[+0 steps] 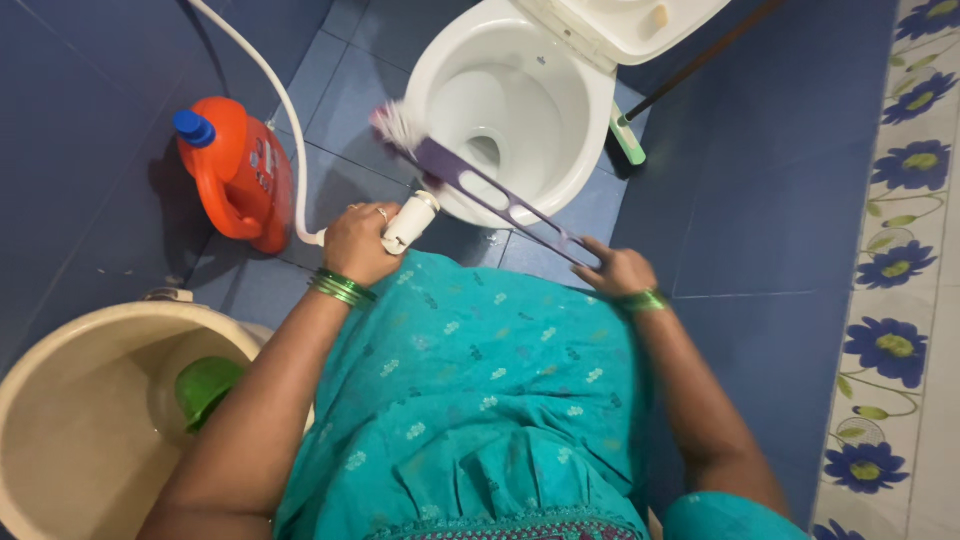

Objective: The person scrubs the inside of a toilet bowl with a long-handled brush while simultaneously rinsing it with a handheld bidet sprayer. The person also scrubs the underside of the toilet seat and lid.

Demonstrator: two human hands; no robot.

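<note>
The right hand's fingers (600,262) clench the flat purple plastic toilet brush (480,185), its white bristles at the near-left rim of the white ceramic toilet bowl (520,100), while the left hand (360,242) grips a white spray nozzle (410,220) just before that bowl, an orange detergent jug (240,175) left of it.

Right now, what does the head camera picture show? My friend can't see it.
A person in a teal dress holds a purple toilet brush in the right hand, bristles at the rim of a white toilet, and a white spray nozzle in the left hand. An orange jug and a beige bucket stand nearby.
</note>
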